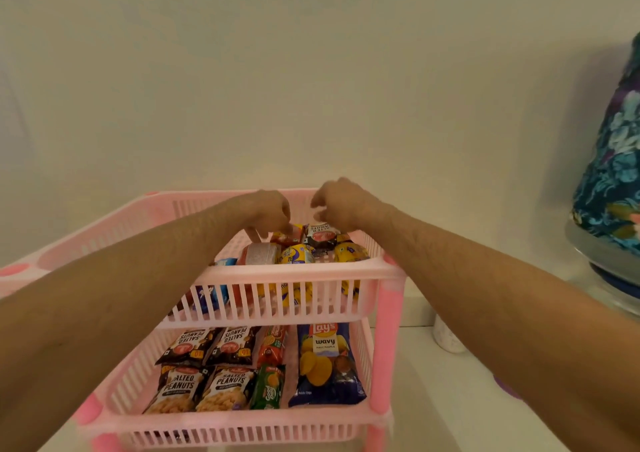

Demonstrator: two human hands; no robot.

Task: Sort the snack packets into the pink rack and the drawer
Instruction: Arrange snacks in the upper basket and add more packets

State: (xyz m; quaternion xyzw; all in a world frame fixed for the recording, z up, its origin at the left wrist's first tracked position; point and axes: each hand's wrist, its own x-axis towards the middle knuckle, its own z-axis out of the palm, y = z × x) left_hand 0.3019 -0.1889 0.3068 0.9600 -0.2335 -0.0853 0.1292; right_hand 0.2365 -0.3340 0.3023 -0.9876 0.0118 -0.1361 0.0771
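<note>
While both arms reach over the front rim of the pink rack (294,271), the left hand (268,212) has its fingers curled down on a small red packet (285,235) at the back of the top basket, it seems to pinch it, and the right hand (341,205) hangs just above a dark peanut packet (320,235) with loosely bent fingers that hold nothing I can see. I think the hands work at the back because the front of this basket is already full of yellow packets (298,255), while the lower tier keeps the salted peanuts (204,344) and the Lay's bag (325,361) lying flat in rows. Open room stays mostly at the left side of the top basket, the high walls ask for a lift straight up, and no drawer is in view.
</note>
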